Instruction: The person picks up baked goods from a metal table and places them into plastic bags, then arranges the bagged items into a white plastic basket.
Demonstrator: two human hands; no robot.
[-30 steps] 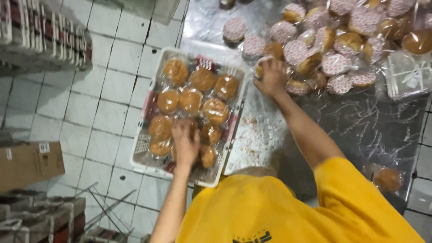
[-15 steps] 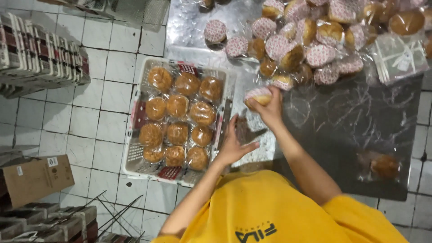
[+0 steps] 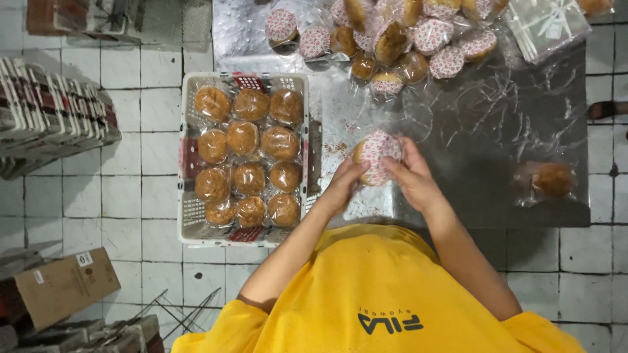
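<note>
A steel tabletop (image 3: 497,131) covered with clear plastic film fills the upper middle and 2 o'clock part of the view, set over a white tiled floor (image 3: 118,196). At 9 o'clock from the hands, a white plastic crate (image 3: 186,157) rests partly over the tabletop's edge, filled with rows of golden-brown buns (image 3: 252,157), each wrapped in clear film. At 12 o'clock, well apart from the hands, lies a heap of wrapped buns (image 3: 399,39), some showing brown tops and others their white paper bases dotted with red. A stack of clear bags (image 3: 546,23) sits at 1 o'clock of the heap. A single wrapped bun (image 3: 553,178) lies alone at 3 o'clock near the tabletop's edge. A cardboard box (image 3: 62,284) sits on the floor at 8 o'clock.

Near the centre, both hands close around one wrapped bun with a dotted paper base (image 3: 378,155), held just above the tabletop between the crate and the lone bun. The left hand (image 3: 343,186) curls its fingers against the bun's left side; the right hand (image 3: 412,176) grips the right side, thumb across the top.
</note>
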